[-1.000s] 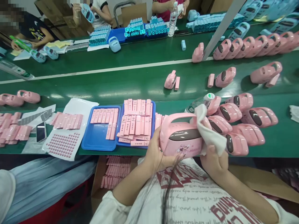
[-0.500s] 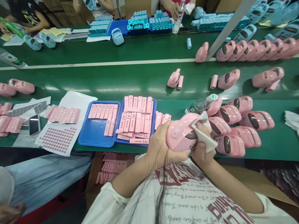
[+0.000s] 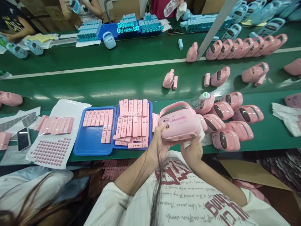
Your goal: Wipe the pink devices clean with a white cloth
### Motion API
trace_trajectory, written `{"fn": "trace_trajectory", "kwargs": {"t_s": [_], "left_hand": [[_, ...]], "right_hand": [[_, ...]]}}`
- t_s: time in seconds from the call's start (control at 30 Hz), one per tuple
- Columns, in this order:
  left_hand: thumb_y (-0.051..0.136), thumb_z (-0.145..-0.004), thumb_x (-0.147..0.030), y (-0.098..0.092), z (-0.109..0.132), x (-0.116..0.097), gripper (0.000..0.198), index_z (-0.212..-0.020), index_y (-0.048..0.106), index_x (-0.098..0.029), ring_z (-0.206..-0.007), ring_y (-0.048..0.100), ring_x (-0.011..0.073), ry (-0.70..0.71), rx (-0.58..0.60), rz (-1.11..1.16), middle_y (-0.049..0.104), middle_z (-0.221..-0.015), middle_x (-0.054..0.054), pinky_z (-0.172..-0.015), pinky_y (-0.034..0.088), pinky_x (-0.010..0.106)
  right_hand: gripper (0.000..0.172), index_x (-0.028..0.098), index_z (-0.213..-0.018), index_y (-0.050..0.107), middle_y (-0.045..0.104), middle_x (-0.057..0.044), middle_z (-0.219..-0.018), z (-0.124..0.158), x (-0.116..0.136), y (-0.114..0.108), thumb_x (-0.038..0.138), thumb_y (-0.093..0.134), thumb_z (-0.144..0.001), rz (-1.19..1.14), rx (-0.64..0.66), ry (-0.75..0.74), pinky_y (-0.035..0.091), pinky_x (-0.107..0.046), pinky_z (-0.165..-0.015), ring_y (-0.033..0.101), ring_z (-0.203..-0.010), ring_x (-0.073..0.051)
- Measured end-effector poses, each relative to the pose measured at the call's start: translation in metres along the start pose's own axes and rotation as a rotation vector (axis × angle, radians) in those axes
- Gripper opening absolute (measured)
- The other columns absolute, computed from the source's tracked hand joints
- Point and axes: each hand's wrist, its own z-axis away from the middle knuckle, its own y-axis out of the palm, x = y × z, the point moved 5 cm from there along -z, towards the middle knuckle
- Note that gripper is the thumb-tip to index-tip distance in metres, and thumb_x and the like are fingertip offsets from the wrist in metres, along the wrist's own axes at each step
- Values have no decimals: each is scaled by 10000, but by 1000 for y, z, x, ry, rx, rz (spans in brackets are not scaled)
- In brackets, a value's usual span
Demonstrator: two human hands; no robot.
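Note:
A glossy pink plastic casing with a carry handle (image 3: 180, 123) is held up above the bench edge, its printed face with a cartoon figure and purple lettering towards me. My left hand (image 3: 158, 142) is closed round its left end, thumb on the front. At the lower right, my right hand (image 3: 193, 151) is closed on a white cloth (image 3: 201, 133) pressed against the casing; its fingertips are hidden behind. Just right of the hands, several similar pink casings (image 3: 225, 140) lie on the bench, with a clear bottle (image 3: 199, 99) partly hidden behind the held one.
Left of my hands are two blue trays (image 3: 94, 150) with slim pink parts (image 3: 128, 125), a sticker sheet (image 3: 50, 152) and a phone (image 3: 23, 139). More casings stand on the green conveyor (image 3: 113, 84). People handle blue casings across it. A person sits at my left.
The casing has turned from its round end to show its printed front and handle. My right hand has moved with the cloth to its lower right. Across the line, a person's bottle has been lifted.

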Motion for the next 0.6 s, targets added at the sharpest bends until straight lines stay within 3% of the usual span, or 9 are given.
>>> {"fn": "trace_trajectory", "kwargs": {"t_s": [0.07, 0.13, 0.23, 0.33, 0.4, 0.5, 0.6], "left_hand": [[565, -734, -543, 1, -2, 4, 476, -1071, 601, -209, -984, 615, 249, -66, -27, 75, 664, -1062, 66, -779, 551, 371], [573, -742, -532, 3, -3, 5, 453, -1053, 605, -204, -924, 635, 224, -114, -48, 132, 675, -1010, 64, -767, 555, 350], [535, -785, -516, 9, -5, 3, 431, -1043, 614, -180, -845, 664, 201, -160, -33, 156, 692, -950, 71, -751, 562, 340], [382, -859, -505, 6, -5, 0, 501, -1026, 633, -105, -832, 676, 178, -74, -99, -27, 690, -929, 116, -753, 560, 315], [349, -878, -483, -3, 1, 2, 495, -995, 643, -102, -877, 675, 180, 31, -208, -177, 687, -931, 141, -725, 559, 313], [482, -851, -438, -20, 17, 10, 330, -979, 661, -192, -1065, 620, 217, 210, -319, -335, 683, -1030, 131, -882, 511, 391], [566, -796, -432, -27, 20, 14, 298, -962, 678, -211, -1113, 592, 226, 226, -262, -517, 663, -1104, 120, -899, 502, 377]], "right_hand": [[592, 120, -1443, 243, 590, -181, -1196, -14, 12, 3, 437, 112, -961, -129, -4, 32, 535, -408, -851, 575, -1125, -242], [557, 167, -1439, 266, 574, -142, -1244, -27, 32, -1, 418, 104, -968, -206, -59, -34, 525, -403, -872, 564, -1146, -218], [506, 204, -1400, 371, 509, -110, -1344, -36, 68, -7, 374, 151, -976, -126, -53, -329, 440, -424, -989, 467, -1258, -215], [421, 226, -1319, 499, 559, -77, -1305, -23, 100, 3, 341, 308, -962, 228, 189, -837, 240, -475, -1110, 337, -1349, -233], [389, 202, -1296, 523, 611, -75, -1240, -8, 106, 15, 296, 398, -940, 459, 396, -1099, 213, -443, -1112, 349, -1342, -218], [362, 135, -1260, 540, 613, -87, -1230, 4, 99, 22, 230, 395, -942, 588, 570, -1245, 317, -349, -1029, 454, -1262, -175], [371, 132, -1223, 563, 639, -71, -1193, 10, 83, 19, 292, 343, -970, 547, 599, -1314, 336, -320, -1009, 512, -1190, -150]]}}
